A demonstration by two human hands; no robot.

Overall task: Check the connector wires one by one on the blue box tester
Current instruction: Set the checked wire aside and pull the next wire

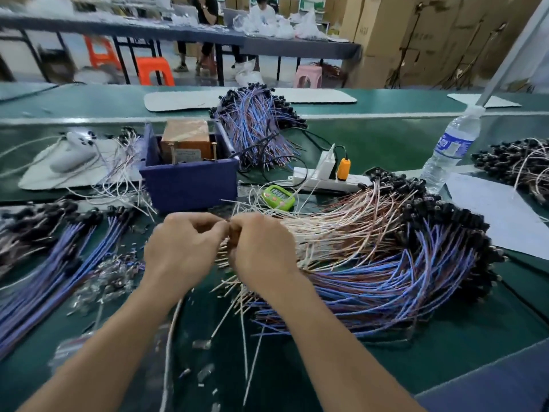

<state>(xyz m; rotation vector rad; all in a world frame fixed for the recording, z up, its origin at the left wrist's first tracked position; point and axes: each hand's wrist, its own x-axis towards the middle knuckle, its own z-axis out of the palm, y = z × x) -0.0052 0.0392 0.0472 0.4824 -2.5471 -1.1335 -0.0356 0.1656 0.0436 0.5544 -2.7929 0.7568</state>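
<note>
Green tabletop point(386, 367), cluttered from the left edge to the right.

Connector wires point(386, 248): huge fanned pile over the right half. Pale and reddish strands on top, blue below, black connector heads toward the right edge, bare tips toward the middle.

Blue wire bundles point(59, 263) laid out along the left edge, well apart from the big pile. Another purple-blue heap point(255, 126) toward the far edge, just behind the tester.

Blue box tester point(190, 185): centre of the tabletop, far side of the hands, open top with a brown block inside. No wire seen plugged in from here.

Water bottle point(451, 150) upright near the far right. White power strip point(326, 179) just right of the tester.

Left hand point(181, 248) and right hand point(261, 248): both curled, fingertips together, pinching pale wire ends at the pile's left tip, just in front of the tester. Exact strand count in the grip impossible to tell.

Green timer point(279, 197) between tester and pile. Small cut scraps point(202, 343) toward the near edge.

Judged step: singling out one wire, not yet at the tester.

Risks:
- Two strands picked instead of one, from tight packing at the tips.
- Neighbours dragged out on the pull, from tangling.
- Checked and unchecked piles mixed, given similar colours.
- Timer or strip cable snagged by trailing strands.
</note>
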